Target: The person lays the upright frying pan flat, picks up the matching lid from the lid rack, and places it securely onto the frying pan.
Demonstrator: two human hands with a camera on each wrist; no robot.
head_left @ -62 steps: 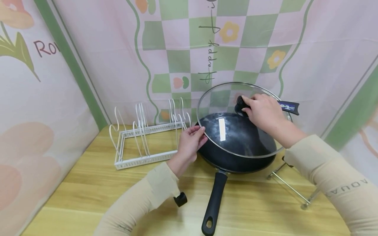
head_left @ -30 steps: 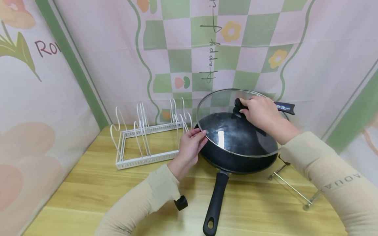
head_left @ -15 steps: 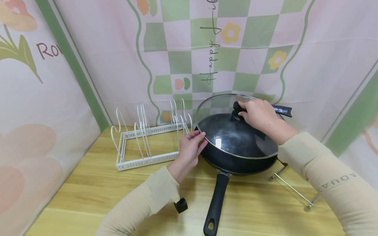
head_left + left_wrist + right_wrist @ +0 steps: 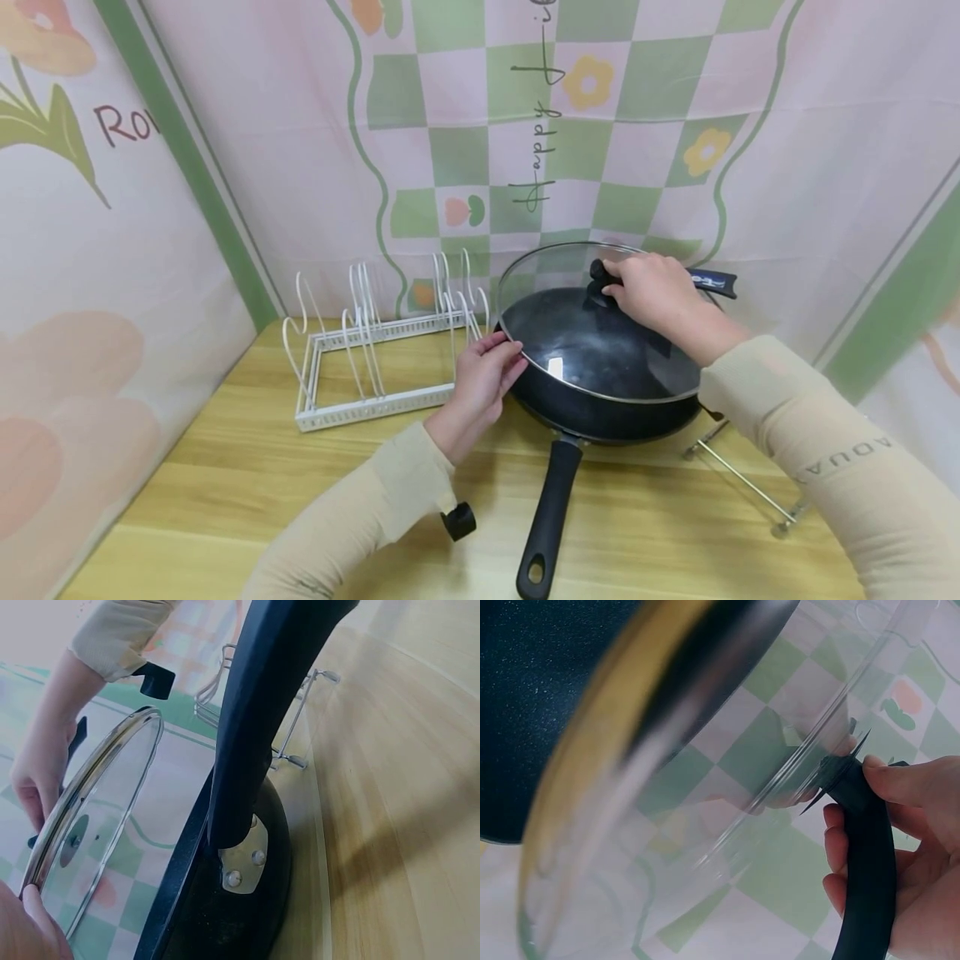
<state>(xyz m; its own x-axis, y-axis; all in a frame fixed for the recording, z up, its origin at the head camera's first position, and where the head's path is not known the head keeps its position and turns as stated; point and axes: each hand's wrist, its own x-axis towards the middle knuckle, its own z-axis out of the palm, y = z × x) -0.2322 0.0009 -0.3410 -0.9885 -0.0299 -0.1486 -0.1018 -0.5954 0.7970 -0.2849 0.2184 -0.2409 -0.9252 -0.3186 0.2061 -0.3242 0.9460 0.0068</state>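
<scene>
A clear glass lid (image 4: 555, 308) with a metal rim is tilted above a black frying pan (image 4: 600, 423), its far side raised. In the left wrist view a gap shows between the lid's rim (image 4: 75, 802) and the pan's edge (image 4: 176, 877). My right hand (image 4: 656, 292) grips the lid's black handle (image 4: 870, 862), fingers curled round it. My left hand (image 4: 482, 375) pinches the rim at the near left, thumb above and fingers beneath. The pan's long handle (image 4: 551, 517) points toward me.
A white wire rack (image 4: 375, 408) with upright loops stands left of the pan on the wooden table (image 4: 225, 500). A metal wire stand (image 4: 742, 479) lies at the right, partly behind my right sleeve. A patterned cloth (image 4: 450, 83) hangs behind.
The lid has come lower over the pan, its far edge dropping, and my right hand has moved down and slightly left with it. My left hand stays nearly in place at the rim.
</scene>
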